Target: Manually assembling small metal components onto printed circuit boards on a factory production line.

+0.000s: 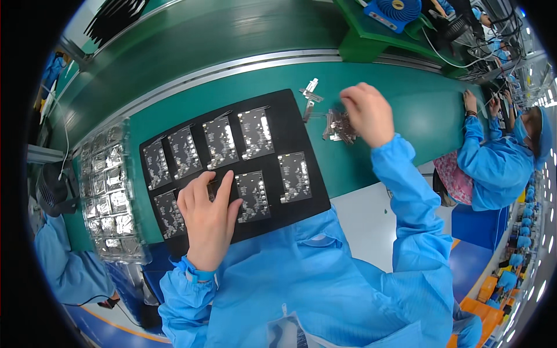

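My left hand (209, 223) lies over the front row of a black mat (296, 127), its fingers apart and fingertips down. Beneath it, a circuit board is mostly hidden. Close to my thumb is another dark circuit board (252, 197) with silvery components. My right hand (371, 116) hovers at the right edge of a small pile of thin metal pieces (336, 126). Its fingers are curled together in a pinch, and whatever is between them cannot be made out. Several more boards stand in two rows on the mat, among them a back-row board (255, 133).
A clear plastic tray (113, 197) with many silvery-wrapped pieces lies left of the mat. Loose metal strips (311, 95) are behind the pile. A metal rail (232, 66) borders the green table. A blue fan (397, 11) stands at the far right; a co-worker (499, 156) sits to the right.
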A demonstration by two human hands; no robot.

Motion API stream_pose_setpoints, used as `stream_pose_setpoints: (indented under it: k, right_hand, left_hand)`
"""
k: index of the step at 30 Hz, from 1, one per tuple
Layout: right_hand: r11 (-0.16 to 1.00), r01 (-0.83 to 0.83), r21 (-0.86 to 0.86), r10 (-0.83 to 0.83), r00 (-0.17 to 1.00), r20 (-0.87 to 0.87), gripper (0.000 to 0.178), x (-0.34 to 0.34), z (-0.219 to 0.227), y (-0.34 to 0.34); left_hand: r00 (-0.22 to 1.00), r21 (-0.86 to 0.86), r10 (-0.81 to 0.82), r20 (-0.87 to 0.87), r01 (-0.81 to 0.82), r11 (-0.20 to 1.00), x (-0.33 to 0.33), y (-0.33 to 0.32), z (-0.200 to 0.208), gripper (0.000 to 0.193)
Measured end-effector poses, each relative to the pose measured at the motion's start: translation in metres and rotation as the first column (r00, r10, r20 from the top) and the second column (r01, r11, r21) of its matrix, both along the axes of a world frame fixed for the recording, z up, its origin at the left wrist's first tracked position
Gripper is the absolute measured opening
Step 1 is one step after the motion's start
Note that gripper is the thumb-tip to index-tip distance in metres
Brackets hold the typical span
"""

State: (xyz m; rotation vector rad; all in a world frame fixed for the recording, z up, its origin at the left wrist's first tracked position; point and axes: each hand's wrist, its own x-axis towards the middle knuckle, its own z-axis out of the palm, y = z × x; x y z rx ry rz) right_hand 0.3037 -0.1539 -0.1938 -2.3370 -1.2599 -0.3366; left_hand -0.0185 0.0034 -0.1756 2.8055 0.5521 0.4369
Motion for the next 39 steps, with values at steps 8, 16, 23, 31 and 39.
stream_pose_setpoints:
  k: [8,16,23,31,39]
  right_hand:
    - [0.972,0.214,-0.096,-0.224,0.967,-0.117,0.009,0.016,-0.009,-0.018]
    - [0.996,-0.084,-0.014,0.085,0.983,0.163,0.013,0.023,-0.032,0.001]
    - [0.983,0.075,0.165,-0.029,0.964,-0.263,0.016,0.027,-0.032,0.001]
    - [0.999,-0.044,0.020,0.039,0.981,0.190,0.003,0.032,-0.027,0.003]
    - [0.759,-0.540,0.365,0.634,0.482,-0.604,0.016,-0.108,0.063,0.021]
  left_hand:
    - [0.995,-0.009,-0.051,-0.087,0.051,0.999,0.010,-0.003,0.000,0.051]
    - [0.998,-0.267,0.004,0.059,0.012,0.963,0.012,-0.003,0.007,0.037]
    - [0.967,-0.753,0.153,0.204,0.055,0.656,0.001,-0.011,0.013,0.016]
    - [0.910,-0.509,0.039,0.414,0.196,0.838,0.003,-0.013,0.032,0.018]
    - [0.850,-0.093,-0.232,0.472,0.309,0.946,-0.005,-0.012,0.020,0.020]
